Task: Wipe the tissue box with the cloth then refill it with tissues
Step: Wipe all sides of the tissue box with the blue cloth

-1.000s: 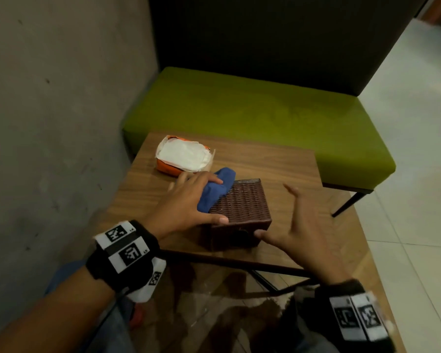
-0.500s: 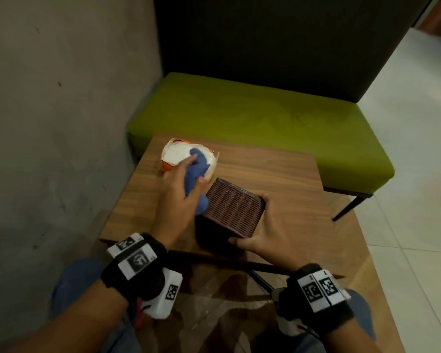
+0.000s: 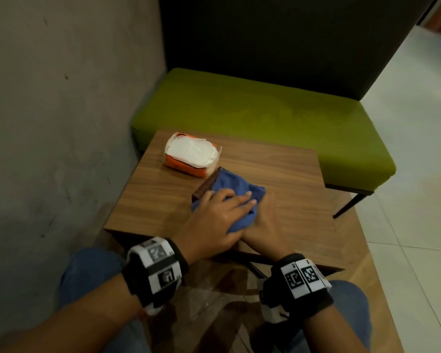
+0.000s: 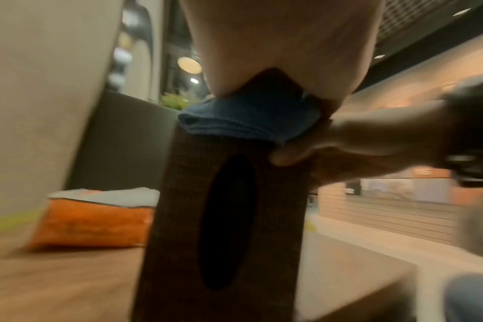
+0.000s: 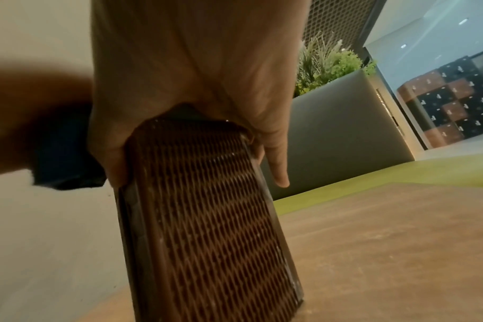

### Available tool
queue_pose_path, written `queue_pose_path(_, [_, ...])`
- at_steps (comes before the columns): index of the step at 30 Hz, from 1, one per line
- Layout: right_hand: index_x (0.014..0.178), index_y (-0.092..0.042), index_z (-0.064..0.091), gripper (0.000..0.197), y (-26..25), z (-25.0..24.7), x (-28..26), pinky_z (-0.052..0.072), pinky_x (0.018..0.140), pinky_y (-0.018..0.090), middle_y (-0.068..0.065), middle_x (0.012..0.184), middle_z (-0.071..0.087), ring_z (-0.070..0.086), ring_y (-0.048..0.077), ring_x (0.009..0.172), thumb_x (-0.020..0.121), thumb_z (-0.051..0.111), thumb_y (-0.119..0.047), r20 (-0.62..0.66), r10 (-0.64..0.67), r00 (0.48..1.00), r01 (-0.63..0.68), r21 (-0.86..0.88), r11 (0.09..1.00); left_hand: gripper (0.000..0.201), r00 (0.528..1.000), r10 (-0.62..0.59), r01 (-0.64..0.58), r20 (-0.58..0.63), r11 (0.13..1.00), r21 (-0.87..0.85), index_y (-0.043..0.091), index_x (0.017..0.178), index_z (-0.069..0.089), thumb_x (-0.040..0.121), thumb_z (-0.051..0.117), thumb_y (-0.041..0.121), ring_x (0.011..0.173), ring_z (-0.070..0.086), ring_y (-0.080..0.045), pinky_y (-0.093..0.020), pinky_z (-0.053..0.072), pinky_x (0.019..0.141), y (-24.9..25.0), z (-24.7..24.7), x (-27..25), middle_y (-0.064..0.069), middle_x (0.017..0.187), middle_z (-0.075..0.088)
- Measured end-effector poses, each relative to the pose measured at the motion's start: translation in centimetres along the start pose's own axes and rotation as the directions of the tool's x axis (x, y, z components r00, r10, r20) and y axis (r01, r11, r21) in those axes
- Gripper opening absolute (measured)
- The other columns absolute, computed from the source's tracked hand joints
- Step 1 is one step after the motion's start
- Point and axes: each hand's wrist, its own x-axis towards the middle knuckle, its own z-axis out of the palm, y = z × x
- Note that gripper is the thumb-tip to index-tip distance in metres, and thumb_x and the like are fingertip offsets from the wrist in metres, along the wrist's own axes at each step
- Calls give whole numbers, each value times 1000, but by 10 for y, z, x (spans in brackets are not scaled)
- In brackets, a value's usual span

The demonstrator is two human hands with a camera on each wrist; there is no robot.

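Note:
The brown woven tissue box [image 3: 205,186] stands on its side on the wooden table [image 3: 278,169], its dark oval opening [image 4: 226,222] facing left. The blue cloth [image 3: 229,183] lies over the box's upper face, and my left hand [image 3: 229,207] presses it down with straight fingers. My right hand [image 3: 262,220] grips the box from the right, its thumb on the opening face and its fingers on the woven face [image 5: 207,217]. Cloth and hands hide most of the box in the head view.
An opened orange pack of white tissues [image 3: 191,154] lies on the table just behind and left of the box. A green bench [image 3: 265,115] stands beyond the table, a grey wall [image 3: 61,123] to the left. My knees are under the near edge.
The box has been tipped from lying tilted to standing on its side. My left hand moved the cloth from the box's left side up onto its upper face. The right hand keeps its hold.

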Motion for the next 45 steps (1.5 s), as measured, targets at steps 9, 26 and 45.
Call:
queue_pose_path(9, [133, -12, 37, 92, -4, -1, -11, 45, 97, 30, 4, 126, 45, 50, 16, 116, 58, 79, -46, -30, -39, 999, 38, -14, 999, 58, 963, -264, 261, 60, 964, 50, 19, 145, 33, 95, 30, 50, 144, 14, -13, -38, 1, 116, 8, 7, 37, 2, 154, 29])
queue_pose_path(26, [123, -11, 39, 90, -18, -6, -19, 46, 91, 32, 7, 120, 46, 50, 16, 109, 52, 91, -27, -77, -34, 996, 37, 31, 999, 45, 996, -47, 24, -82, 965, -261, 10, 133, 49, 93, 41, 28, 134, 34, -8, -25, 17, 115, -15, -1, -26, -5, 141, 48])
queue_pose_path(45, [151, 3, -6, 114, -101, 9, 8, 23, 106, 74, 17, 153, 19, 20, 32, 143, 81, 68, -48, 186, 137, 973, 45, -734, 678, 60, 741, -670, 566, -45, 659, -495, 5, 142, 33, 91, 58, 26, 124, 45, -24, -15, 28, 93, -16, -6, -18, -15, 136, 45])
